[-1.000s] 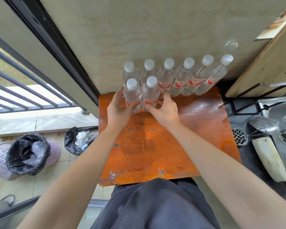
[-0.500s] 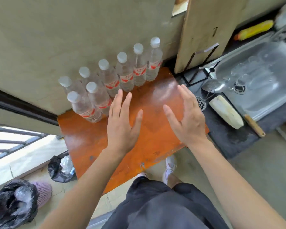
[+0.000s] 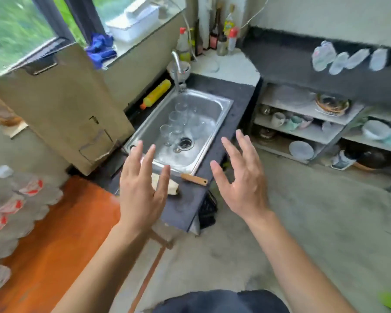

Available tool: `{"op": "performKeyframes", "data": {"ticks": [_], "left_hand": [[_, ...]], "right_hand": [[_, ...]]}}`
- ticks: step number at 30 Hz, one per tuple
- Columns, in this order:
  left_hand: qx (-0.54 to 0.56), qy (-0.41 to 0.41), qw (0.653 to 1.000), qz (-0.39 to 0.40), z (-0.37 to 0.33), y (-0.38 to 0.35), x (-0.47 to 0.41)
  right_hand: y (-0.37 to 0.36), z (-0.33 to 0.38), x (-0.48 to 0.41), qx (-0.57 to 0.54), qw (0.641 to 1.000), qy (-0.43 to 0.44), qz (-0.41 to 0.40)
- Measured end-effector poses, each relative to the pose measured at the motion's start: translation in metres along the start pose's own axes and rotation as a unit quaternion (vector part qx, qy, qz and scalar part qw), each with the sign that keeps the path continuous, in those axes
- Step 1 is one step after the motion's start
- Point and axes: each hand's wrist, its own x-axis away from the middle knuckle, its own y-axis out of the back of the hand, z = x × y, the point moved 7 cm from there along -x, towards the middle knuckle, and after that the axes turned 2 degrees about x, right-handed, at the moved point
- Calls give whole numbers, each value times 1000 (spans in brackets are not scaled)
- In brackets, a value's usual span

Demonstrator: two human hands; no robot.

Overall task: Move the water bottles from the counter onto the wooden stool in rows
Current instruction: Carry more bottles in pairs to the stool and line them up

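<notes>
The orange wooden stool (image 3: 61, 233) fills the lower left of the head view. Several clear water bottles with red labels (image 3: 20, 195) stand blurred along its left side. More water bottles (image 3: 345, 59) stand on the dark counter (image 3: 291, 62) at the far right, blurred by motion. My left hand (image 3: 140, 188) is held in the air with fingers spread, over the stool's right edge and the sink counter. My right hand (image 3: 242, 179) is raised beside it, fingers spread, holding nothing. Both hands are well short of the counter bottles.
A steel sink (image 3: 212, 109) with several glasses lies ahead, with a tap (image 3: 176, 64) behind it. A wooden-handled tool (image 3: 193, 179) lies on the sink counter edge. Open shelves (image 3: 303, 123) with dishes sit under the right counter. Concrete floor (image 3: 314, 222) spreads to the right.
The view has swung right from the stool toward the sink and counter. Both hands let go of the two front bottles, left the stool and now hover open in the air.
</notes>
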Motion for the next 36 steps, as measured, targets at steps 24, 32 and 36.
{"op": "performKeyframes", "data": {"ticks": [24,32,36], "left_hand": [[122,-276,937,173,-529,-487,-150],[170,-308,913,207,-691,-611,-244],[163,-332,902,223,-751,-663,-273]], "right_hand": [[349,-540,-58,277,928,-227,-107],[454,-685,-152,332,902,-242,-131],[484,-749,-169,330,889,-280,-147]]}}
